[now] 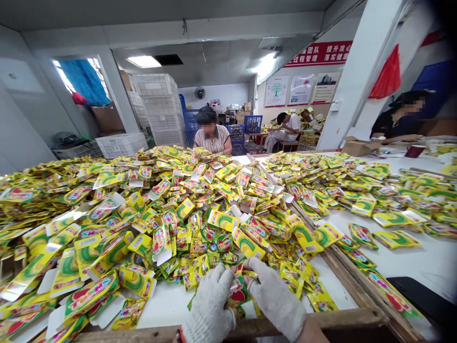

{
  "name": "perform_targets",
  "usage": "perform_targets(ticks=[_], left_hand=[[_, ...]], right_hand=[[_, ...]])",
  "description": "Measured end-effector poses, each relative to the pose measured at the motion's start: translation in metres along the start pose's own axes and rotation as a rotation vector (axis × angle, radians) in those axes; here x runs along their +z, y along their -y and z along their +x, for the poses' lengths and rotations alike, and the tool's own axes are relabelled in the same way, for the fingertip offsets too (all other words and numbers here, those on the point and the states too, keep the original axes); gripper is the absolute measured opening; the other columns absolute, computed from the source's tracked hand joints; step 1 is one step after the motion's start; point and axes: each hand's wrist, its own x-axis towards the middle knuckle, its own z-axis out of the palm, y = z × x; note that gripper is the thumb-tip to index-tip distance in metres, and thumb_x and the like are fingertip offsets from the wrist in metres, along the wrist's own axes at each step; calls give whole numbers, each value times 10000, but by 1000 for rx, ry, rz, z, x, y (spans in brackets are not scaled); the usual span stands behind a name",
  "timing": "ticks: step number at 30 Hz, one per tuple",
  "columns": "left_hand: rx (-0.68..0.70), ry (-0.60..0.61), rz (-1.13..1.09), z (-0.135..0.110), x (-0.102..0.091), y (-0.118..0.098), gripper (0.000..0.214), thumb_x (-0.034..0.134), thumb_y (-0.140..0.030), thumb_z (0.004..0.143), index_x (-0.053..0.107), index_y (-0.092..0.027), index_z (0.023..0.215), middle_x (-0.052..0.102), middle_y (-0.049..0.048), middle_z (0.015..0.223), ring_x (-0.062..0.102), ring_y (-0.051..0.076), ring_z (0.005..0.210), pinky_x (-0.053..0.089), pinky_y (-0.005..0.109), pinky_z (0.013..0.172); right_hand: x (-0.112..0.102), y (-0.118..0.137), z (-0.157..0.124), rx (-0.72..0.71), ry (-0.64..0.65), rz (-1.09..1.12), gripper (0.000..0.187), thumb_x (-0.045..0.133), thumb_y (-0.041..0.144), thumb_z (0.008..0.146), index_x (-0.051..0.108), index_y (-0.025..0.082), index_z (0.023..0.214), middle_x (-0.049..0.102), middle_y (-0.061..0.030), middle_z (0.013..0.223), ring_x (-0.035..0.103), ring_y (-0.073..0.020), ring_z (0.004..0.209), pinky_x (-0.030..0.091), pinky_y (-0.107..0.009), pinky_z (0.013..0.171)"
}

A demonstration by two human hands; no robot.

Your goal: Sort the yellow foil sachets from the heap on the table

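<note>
Two hands in white knit gloves, left hand (210, 302) and right hand (274, 297), reach over the wooden front rail (346, 318) of a white tabletop (162, 297). Fingers of both: curled, part-spread, tips angled inward; whether either has a firm hold cannot be told, contact being partly hidden. Red-and-green packet (238, 289) lies in the gap between them, right of the left fingers and left of the right thumb; neither hand is clearly nearer. Its long axis appears to run roughly away from the body, though its ends are obscured, so orientation is uncertain. Directly beyond the fingertips: loose small yellow-and-green sachets (189, 281), overlapping. Behind these, a heap of yellow printed cartons (223, 220), axes mixed, some with flaps open. A wooden divider (342, 271) runs along the right. Far side: a co-worker in a striped top (213, 138), behind the heap.
</note>
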Motion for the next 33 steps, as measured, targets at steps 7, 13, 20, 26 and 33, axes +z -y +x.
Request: perform_targets(ticks=[7,13,20,26,33], left_hand=[[2,41,14,-4,5,3,836,526,-120,581,501,-255,1405,468,72,1486,434,297,1342,353,406,1132],[17,36,-26,-9,16,7,852,537,-94,575,491,-218,1417,464,111,1486,424,307,1353,352,440,1145],[48,-13,-94,-8,20,11,814,559,-121,586,508,-218,1393,491,114,1455,433,302,1345,354,449,1147],[-16,-38,-50,-8,13,10,794,542,-118,590,518,-229,1376,527,94,1407,461,286,1297,374,411,1118],[25,50,-47,-14,17,-2,882,528,-100,542,491,-256,1409,530,78,1417,474,307,1273,390,435,1091]], right_hand=[[-7,-15,0,23,15,-146,172,575,206,724,528,212,559,591,10,591,504,-146,593,378,-263,574],[0,-15,-1,-39,70,-200,190,558,192,753,543,214,564,601,-5,590,494,-149,572,347,-264,568],[10,-13,-4,-117,4,-238,201,476,125,731,562,211,571,590,-13,618,513,-154,616,386,-271,622],[-3,-11,-13,209,286,247,343,492,443,872,689,167,930,554,29,476,478,-107,401,349,-208,438],[0,-6,-37,296,498,532,435,620,570,761,663,153,877,589,24,559,492,-73,341,291,-161,361]])
